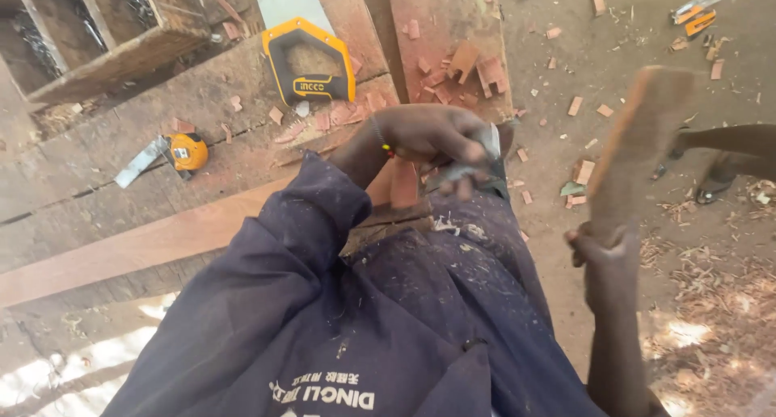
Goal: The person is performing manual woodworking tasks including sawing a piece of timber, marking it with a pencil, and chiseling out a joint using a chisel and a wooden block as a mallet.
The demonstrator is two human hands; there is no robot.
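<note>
My left hand (432,138), coming out of a dark blue sleeve, is closed around a grey metal chisel-like tool (473,170), held at the end of a long reddish plank (162,243) that lies across the rough wooden bench (121,134). My right hand (598,243) grips a blurred reddish-brown wooden club (638,134), raised to the right of the left hand and apart from it. The tool's tip is hidden behind my fingers and clothing.
A yellow tape measure (187,152) and a yellow-and-black saw handle (311,61) lie on the bench. A wooden compartment box (105,29) stands at the top left. Reddish wood chips (485,69) litter the bench and dirt ground. Another person's sandalled foot (715,174) is at the right.
</note>
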